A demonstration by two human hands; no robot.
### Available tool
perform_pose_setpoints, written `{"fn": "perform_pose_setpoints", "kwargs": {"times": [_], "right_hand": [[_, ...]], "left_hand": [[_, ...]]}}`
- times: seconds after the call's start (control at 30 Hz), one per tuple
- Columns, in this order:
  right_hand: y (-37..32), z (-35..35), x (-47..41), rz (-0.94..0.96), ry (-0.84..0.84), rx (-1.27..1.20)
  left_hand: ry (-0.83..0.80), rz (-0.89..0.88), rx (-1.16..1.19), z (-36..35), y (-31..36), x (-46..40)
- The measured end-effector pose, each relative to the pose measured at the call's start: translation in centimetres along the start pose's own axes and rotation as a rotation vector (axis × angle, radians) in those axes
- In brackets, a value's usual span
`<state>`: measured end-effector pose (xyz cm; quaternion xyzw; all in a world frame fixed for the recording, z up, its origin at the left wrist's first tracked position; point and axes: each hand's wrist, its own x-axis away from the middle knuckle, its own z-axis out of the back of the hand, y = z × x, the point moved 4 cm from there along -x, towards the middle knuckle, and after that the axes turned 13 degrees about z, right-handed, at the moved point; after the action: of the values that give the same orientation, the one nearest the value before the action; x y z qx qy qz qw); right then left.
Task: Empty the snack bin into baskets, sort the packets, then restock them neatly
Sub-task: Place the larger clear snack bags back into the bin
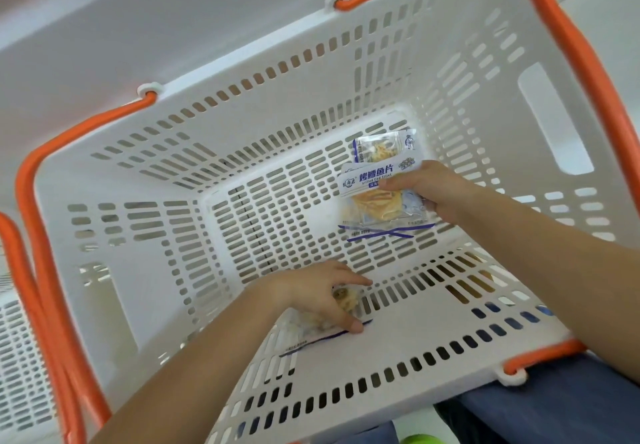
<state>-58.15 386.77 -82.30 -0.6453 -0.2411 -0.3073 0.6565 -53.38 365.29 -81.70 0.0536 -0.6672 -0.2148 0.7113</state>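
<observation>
My right hand gripped several cod fillet packets, my left hand pinched another packet; the basket looked nearly emptied.

A white slotted basket with orange handles carries everything here. On its perforated floor, towards the far right corner, lie clear snack packets with blue print: a small packet farthest back and a grilled cod fillet packet just nearer. Another packet lies against the near wall.
</observation>
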Motion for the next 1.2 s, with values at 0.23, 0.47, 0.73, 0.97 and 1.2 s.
{"fn": "perform_pose_setpoints", "kwargs": {"times": [0.23,0.47,0.73,0.97,1.2], "right_hand": [[0.0,0.0,0.1,0.008,-0.02,-0.04],[-0.5,-0.9,0.7,0.038,-0.117,-0.063],[0.9,-1.1,0.5,0.025,-0.164,0.039],[0.6,-1.1,1.0,0.011,-0.172,-0.047],[0.6,-0.6,1.1,-0.027,-0.198,0.07]], "left_hand": [[0.58,0.037,-0.063,3.1,-1.4,0.8],[0.627,-0.05,0.83,9.4,-2.2,4.7],[0.508,0.454,0.11,7.2,-8.0,4.5],[0.766,0.585,-0.148,0.5,-8.0,2.6],[0.758,0.485,0.392,2.6,-9.3,3.9]]}}
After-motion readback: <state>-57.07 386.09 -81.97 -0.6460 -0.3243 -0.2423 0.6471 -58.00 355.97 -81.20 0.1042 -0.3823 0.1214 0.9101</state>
